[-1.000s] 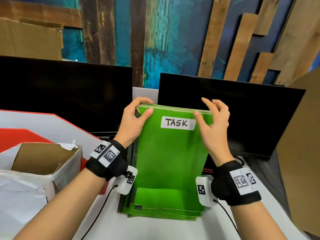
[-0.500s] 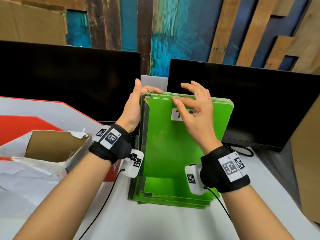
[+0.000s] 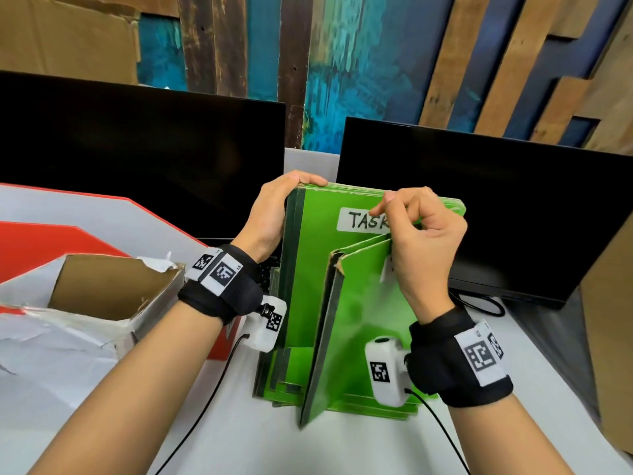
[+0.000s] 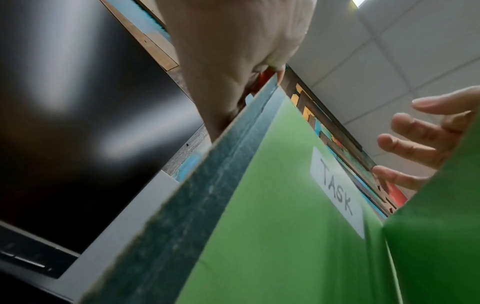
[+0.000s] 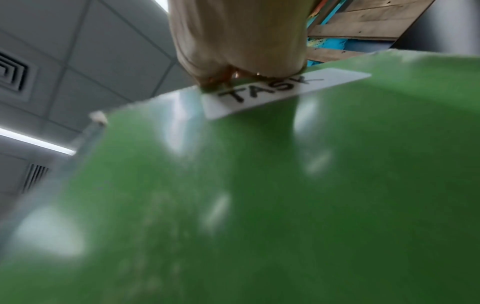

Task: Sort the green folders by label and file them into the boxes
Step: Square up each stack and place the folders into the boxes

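Observation:
A stack of green folders (image 3: 315, 275) stands upright on the white table between two monitors. My left hand (image 3: 274, 214) grips the stack's top left corner, seen close in the left wrist view (image 4: 233, 61). The folder now at the front of the stack carries a white label (image 3: 363, 219) reading TASK, also seen from the left wrist (image 4: 337, 195). My right hand (image 3: 411, 234) pinches the top edge of one front folder (image 3: 356, 323), pulled forward, lower and turned away from the stack. The right wrist view shows that folder (image 5: 259, 195) with its own TASK label (image 5: 280, 90).
An open, torn cardboard box (image 3: 102, 289) sits at the left on the table. Two black monitors (image 3: 137, 156) (image 3: 496, 207) stand behind the stack. A brown cardboard panel (image 3: 609, 303) rises at the right edge. Cables (image 3: 479, 303) run under the right monitor.
My right hand has taken the front folder by its top and drawn it forward and down out of the stack, uncovering another TASK-labelled folder. My left hand stays on the stack's left corner.

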Demonstrator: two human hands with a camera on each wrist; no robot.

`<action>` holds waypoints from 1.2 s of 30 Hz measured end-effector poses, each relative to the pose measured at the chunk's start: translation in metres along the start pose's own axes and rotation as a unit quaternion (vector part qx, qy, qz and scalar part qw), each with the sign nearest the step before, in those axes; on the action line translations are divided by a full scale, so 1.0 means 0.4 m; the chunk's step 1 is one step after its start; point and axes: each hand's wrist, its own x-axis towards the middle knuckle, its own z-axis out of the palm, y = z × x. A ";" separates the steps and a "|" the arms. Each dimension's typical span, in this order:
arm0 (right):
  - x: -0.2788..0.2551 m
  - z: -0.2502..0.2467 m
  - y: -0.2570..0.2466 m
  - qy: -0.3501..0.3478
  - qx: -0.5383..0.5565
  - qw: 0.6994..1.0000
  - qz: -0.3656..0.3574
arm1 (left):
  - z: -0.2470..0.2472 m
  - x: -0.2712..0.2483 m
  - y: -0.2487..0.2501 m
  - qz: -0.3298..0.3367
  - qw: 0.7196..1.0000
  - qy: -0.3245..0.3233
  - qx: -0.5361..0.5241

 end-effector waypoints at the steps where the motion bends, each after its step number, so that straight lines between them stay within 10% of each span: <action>1: 0.001 -0.003 0.002 -0.003 -0.004 1.000 -0.003 | 0.001 0.000 -0.001 0.002 1.000 -0.004 0.000; 36: -0.011 0.024 0.021 0.003 -0.092 0.996 -0.011 | -0.016 -0.014 0.013 -0.018 0.996 -0.072 -0.049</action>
